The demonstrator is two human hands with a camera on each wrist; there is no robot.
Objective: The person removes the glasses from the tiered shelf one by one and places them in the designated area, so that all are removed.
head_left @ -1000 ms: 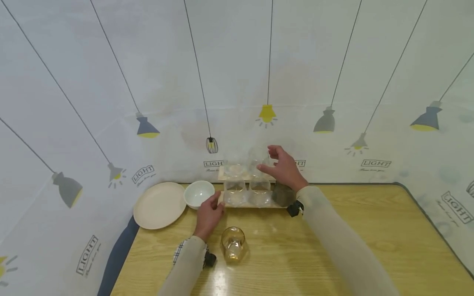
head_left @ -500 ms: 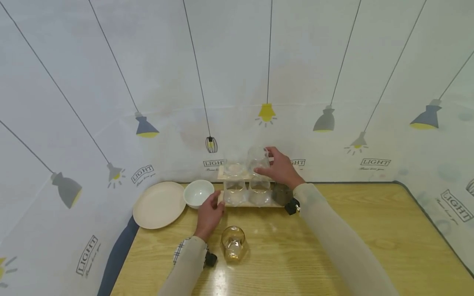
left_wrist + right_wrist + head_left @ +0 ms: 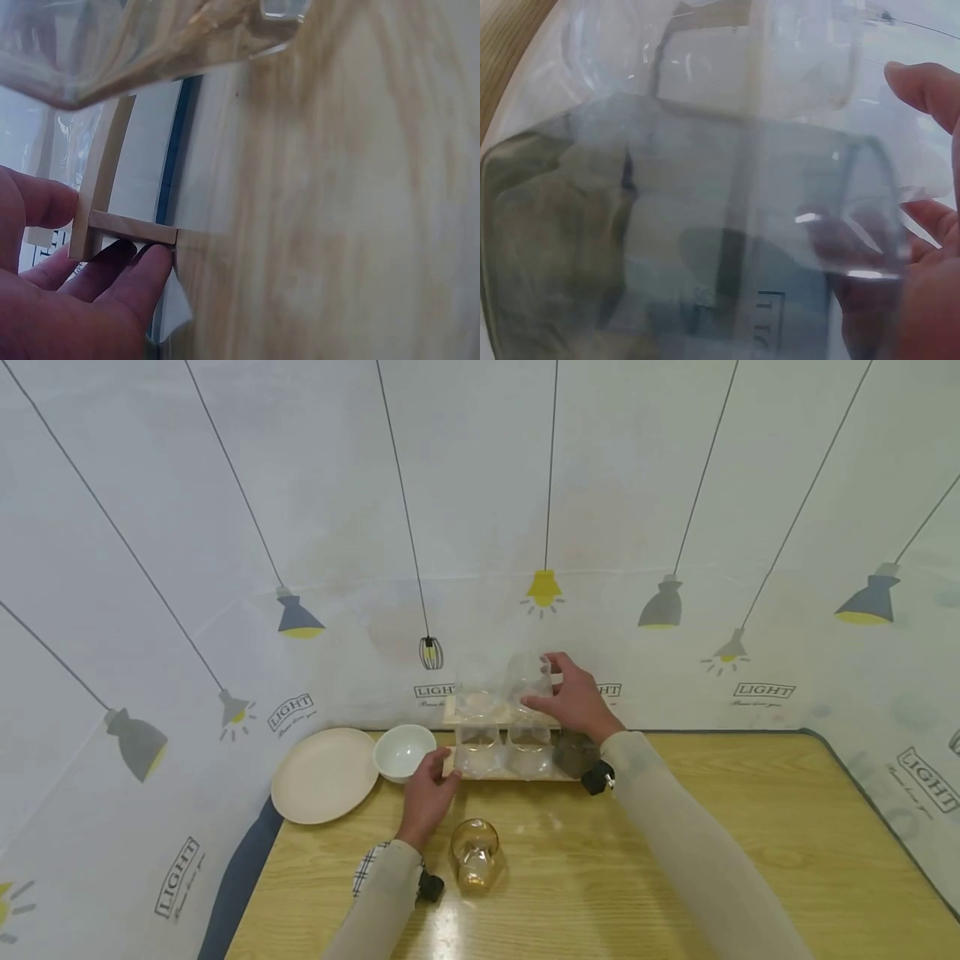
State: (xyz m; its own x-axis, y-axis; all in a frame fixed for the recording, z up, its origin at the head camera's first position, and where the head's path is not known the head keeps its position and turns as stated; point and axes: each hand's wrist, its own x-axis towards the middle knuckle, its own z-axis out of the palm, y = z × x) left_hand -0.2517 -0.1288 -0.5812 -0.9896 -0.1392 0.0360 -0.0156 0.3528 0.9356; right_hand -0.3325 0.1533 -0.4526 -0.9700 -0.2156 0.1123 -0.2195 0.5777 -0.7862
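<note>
Near edge: wood-grain table [image 3: 712,860], both beige-sleeved forearms reaching in over it. A black-and-white checked item [image 3: 366,870] shows partly beneath the left forearm. Just right of that arm, an amber glass [image 3: 475,856] sits on the tabletop, untouched by either hand.

Next out, left hand [image 3: 429,797]: grips the left end of a two-level wooden rack [image 3: 127,225]. Left wrist view shows fingers on both sides of the rack's end, at the upright and against the lower board.

Lower level, left to right: one clear glass [image 3: 478,752], a second clear glass [image 3: 529,752], then a smoky dark glass [image 3: 575,756], partly behind the right wrist. Left of the rack: a pale bowl [image 3: 404,752], and beyond it a cream plate [image 3: 325,777], rims close together.

Upper level: a clear glass at left [image 3: 480,685]; at right, the right hand [image 3: 576,697] holds an upper clear glass [image 3: 527,681], thumb in front, fingers curved round the far side. Cannot tell whether its base touches the board. Hands well apart.

Farthest: pale wall covering [image 3: 615,485] printed with hanging lamps.
</note>
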